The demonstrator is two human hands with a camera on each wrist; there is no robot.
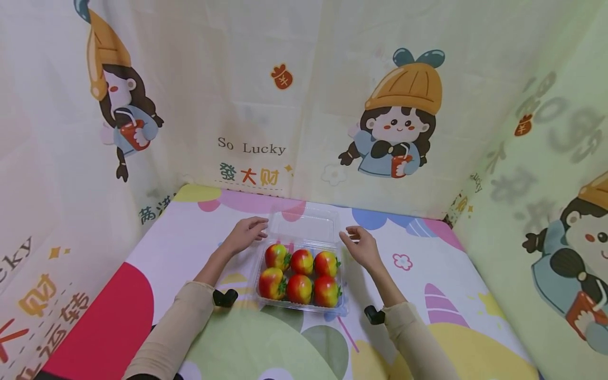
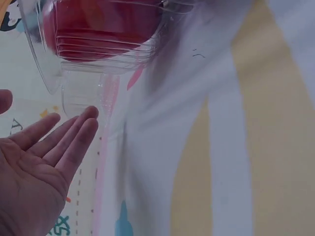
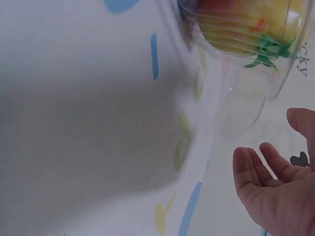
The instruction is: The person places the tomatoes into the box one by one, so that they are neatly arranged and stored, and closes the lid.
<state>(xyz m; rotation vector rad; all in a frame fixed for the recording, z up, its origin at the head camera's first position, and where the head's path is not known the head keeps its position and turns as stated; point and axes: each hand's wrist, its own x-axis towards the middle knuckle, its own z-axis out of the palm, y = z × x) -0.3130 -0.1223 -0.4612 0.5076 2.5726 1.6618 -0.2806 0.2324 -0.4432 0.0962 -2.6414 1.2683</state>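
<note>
A clear plastic clamshell box [image 1: 300, 307] sits on the table in the head view, its lid [image 1: 304, 226] folded back flat behind it. Several glossy red-and-yellow fruits [image 1: 300, 289] with green leaves stand in two rows inside. At the lid's left edge is my left hand [image 1: 246, 234], fingers loosely extended and holding nothing. My right hand [image 1: 363, 247] hovers by the lid's right side, fingers slightly bent around nothing. In the left wrist view the fingertips [image 2: 91, 114] overlap the lid's edge. The right wrist view shows the thumb apart from the fingers, beside the box.
A patterned cloth [image 1: 237, 338] covers the table. Printed curtains [image 1: 313, 105] stand behind it and at both sides. Dark wrist mounts [image 1: 374, 315] protrude from the inner sides of both wrists.
</note>
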